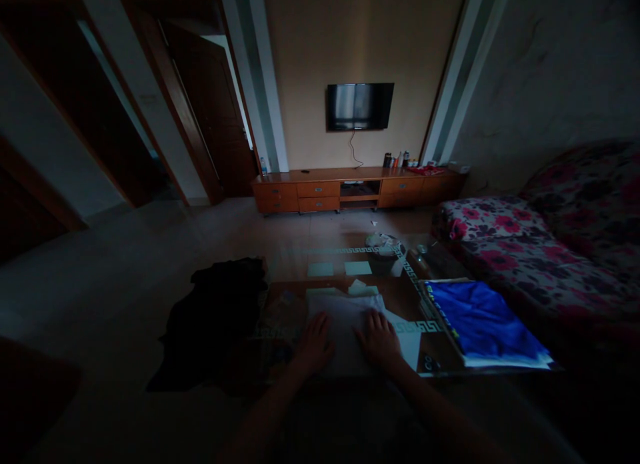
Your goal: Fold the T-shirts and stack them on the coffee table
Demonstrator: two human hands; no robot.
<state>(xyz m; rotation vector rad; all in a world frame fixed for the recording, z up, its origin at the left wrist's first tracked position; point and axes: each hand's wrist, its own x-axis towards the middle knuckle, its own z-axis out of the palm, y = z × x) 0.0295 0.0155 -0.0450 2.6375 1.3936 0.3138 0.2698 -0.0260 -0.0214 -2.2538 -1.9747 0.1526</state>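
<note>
Your left hand (pixel 316 343) and right hand (pixel 380 339) lie palm down, fingers loosely spread and gripping nothing, on the pale cloth (pixel 345 321) at the lower centre of the frame. It rests on the table (pixel 425 327), with blue cloth (pixel 485 321) at lower right and black cloth (pixel 213 321) at lower left.

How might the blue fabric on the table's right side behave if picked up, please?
The blue fabric would probably sag, given its soft creases. Its faint sheen suggests it may be slippery. Lying flat, it seems unlikely to roll.
</note>
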